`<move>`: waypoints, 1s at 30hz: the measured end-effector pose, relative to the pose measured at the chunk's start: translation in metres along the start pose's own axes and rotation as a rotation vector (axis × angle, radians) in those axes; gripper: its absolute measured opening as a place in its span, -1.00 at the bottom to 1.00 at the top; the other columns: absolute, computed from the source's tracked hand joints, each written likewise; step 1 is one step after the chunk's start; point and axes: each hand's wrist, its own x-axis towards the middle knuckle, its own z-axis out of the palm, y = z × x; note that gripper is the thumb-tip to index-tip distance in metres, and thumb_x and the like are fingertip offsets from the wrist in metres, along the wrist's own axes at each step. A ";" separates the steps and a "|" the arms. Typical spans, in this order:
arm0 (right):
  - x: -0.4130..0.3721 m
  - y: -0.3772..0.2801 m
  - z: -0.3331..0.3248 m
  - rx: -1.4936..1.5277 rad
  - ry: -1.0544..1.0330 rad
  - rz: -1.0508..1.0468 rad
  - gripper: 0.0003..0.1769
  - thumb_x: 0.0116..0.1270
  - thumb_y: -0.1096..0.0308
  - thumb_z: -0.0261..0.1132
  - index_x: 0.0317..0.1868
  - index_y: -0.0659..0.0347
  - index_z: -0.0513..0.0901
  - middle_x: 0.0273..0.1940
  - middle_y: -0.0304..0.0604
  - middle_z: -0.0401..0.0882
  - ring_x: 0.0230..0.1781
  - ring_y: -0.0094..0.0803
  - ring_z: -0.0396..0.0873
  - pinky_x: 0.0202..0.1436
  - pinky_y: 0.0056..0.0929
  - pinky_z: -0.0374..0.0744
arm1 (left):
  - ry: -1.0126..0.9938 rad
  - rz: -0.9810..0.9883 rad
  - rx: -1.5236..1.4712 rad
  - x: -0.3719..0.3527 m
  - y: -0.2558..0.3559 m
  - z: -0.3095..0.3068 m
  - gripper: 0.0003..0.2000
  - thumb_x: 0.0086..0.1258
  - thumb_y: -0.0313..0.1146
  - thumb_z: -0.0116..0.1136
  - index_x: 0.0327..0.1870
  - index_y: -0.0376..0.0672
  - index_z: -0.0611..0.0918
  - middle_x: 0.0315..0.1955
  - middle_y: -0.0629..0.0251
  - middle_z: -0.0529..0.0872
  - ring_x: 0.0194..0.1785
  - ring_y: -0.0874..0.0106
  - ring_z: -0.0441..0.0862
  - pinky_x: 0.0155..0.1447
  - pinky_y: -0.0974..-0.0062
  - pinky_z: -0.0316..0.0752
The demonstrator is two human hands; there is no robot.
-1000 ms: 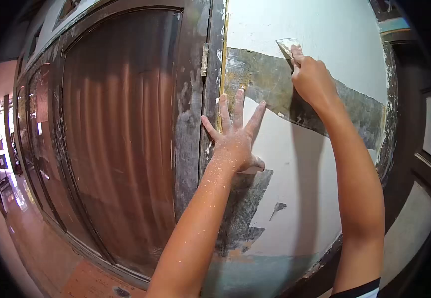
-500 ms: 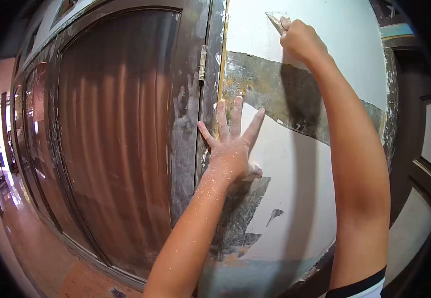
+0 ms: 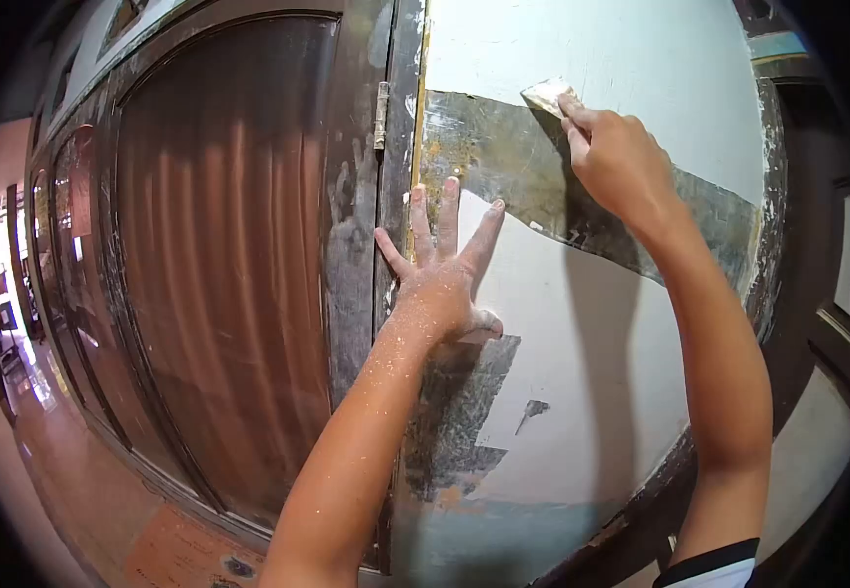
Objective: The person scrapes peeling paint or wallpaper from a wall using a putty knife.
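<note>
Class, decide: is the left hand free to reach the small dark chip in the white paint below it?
Probably yes: the left hand lies flat and empty on the white-painted wall, and nothing stands between it and the small dark chip just below.

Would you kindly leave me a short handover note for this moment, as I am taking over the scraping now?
Left hand: open, fingers spread, flat on the painted panel by the door frame.
Right hand: shut on the scraper, its blade at the upper edge of the bare band.
Done: that slanted band and a lower patch are bare.
Left: white paint above and below the band.
</note>
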 end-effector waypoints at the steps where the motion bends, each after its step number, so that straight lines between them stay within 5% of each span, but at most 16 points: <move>1: -0.003 -0.002 -0.001 0.012 -0.008 0.003 -0.63 0.57 0.17 0.17 0.20 -0.05 0.80 -0.16 0.13 0.81 -0.16 0.17 0.78 0.00 0.07 0.72 | 0.000 -0.005 0.001 0.000 -0.001 0.001 0.61 -0.52 0.16 0.81 0.76 0.46 -0.06 0.72 -0.03 -0.57 0.72 -0.23 -0.70 0.52 -0.62 -0.60; 17: 0.047 -0.029 0.015 0.126 0.043 0.024 -0.65 0.51 0.15 0.22 0.07 0.11 0.82 -0.07 0.16 0.82 -0.02 0.17 0.78 0.10 0.10 0.69 | 0.034 0.018 -0.005 -0.001 -0.003 0.003 0.58 -0.53 0.05 0.80 0.76 0.44 -0.01 0.74 -0.05 -0.48 0.73 -0.25 -0.65 0.52 -0.63 -0.58; 24: 0.090 -0.051 0.013 0.112 0.015 0.049 -0.61 0.30 0.25 0.32 0.10 0.18 0.78 0.11 0.10 0.80 0.15 0.06 0.76 0.20 0.03 0.69 | 0.024 0.014 0.004 -0.001 -0.003 0.003 0.56 -0.51 0.08 0.80 0.76 0.46 0.00 0.74 -0.02 -0.50 0.73 -0.26 -0.62 0.52 -0.64 -0.54; 30: 0.081 -0.033 0.020 0.158 0.117 -0.039 -0.63 0.46 0.19 0.19 0.05 0.19 0.80 0.02 0.21 0.80 0.06 0.19 0.77 0.17 0.11 0.68 | 0.025 0.001 0.008 0.000 -0.003 0.003 0.60 -0.59 0.11 0.80 0.76 0.44 0.02 0.74 -0.01 -0.50 0.73 -0.22 -0.65 0.55 -0.57 -0.61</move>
